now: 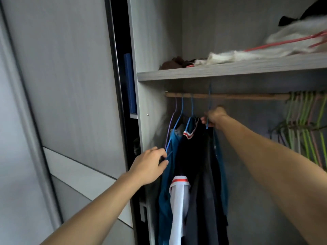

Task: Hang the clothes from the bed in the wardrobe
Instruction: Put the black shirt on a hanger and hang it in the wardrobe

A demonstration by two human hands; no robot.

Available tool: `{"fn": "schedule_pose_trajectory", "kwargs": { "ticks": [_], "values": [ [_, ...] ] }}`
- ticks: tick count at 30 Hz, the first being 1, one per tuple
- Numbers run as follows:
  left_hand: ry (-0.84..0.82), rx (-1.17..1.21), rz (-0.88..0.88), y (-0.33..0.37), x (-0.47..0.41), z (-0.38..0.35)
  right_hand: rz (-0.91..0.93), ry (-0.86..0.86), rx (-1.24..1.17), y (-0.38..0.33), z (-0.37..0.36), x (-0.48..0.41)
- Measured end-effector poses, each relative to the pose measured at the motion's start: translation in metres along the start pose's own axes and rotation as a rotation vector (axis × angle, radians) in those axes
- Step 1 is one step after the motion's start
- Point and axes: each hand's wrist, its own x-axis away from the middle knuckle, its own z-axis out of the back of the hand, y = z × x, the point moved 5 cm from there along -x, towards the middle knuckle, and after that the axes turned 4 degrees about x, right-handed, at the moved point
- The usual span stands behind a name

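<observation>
Your right hand (215,117) grips a blue hanger (209,103) to hook the rail (238,96). Your left hand (150,165) pinches hung clothes (194,165) aside, likely for room.

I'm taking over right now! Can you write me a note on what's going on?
Right hand: grips the neck of a blue hanger, its hook up at the rod; seated or not, cannot tell.
Left hand: pinches a hanger wire beside the teal garment.
Done: several clothes hang at the rod's left end.
Left: seat the hook, let go; bed is out of view.
</observation>
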Motion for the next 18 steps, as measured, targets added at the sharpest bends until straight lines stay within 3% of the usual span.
{"fn": "schedule_pose_trajectory", "kwargs": {
  "ticks": [6,8,12,15,18],
  "values": [
    [0.058,0.084,-0.079,-0.014,-0.047,-0.005,-0.034,-0.077,0.003,0.031,-0.035,-0.028],
    [0.07,0.137,-0.141,-0.009,-0.066,-0.006,0.009,-0.093,0.104,0.028,-0.03,-0.029],
    [0.128,0.2,-0.346,0.023,-0.099,-0.005,0.16,0.193,0.622,0.016,0.039,-0.019],
    [0.165,0.201,-0.518,0.059,-0.109,-0.01,0.176,0.468,1.12,0.012,0.096,0.014],
    [0.104,0.176,-0.663,0.09,-0.111,-0.031,0.093,0.628,1.36,0.029,0.137,0.044]
  ]
}}
